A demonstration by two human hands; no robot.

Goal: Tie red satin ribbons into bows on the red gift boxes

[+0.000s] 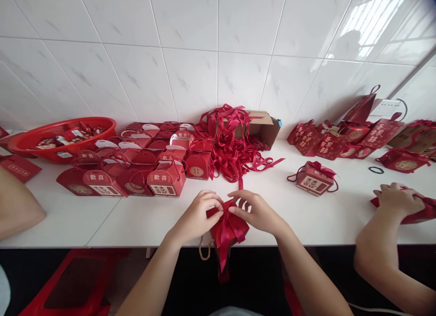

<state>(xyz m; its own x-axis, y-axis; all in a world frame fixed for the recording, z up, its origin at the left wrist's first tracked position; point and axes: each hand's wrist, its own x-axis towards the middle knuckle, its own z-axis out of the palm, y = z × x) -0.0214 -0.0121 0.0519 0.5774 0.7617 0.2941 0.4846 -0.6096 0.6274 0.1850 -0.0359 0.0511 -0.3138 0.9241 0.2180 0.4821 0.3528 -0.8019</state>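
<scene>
At the table's front edge stands a red gift box (233,229) with a dark red satin ribbon (226,236) on its top, the ribbon's tail hanging down over the front. My left hand (203,212) pinches the ribbon at the top from the left, thumb and fingertips together. From the right, my right hand (255,211) grips the same ribbon between thumb and forefinger, its other fingers raised. A tan cord handle (204,251) dangles at the box's left side. The hands partly cover the box's upper part.
Left, rows of red gift boxes (136,177) stand near a red basin (64,158) of small packets. Behind the hands, a ribbon heap (235,147) spills from a cardboard box (269,129). A bowed box (314,179) sits right. Co-workers' arms (378,248) flank both sides.
</scene>
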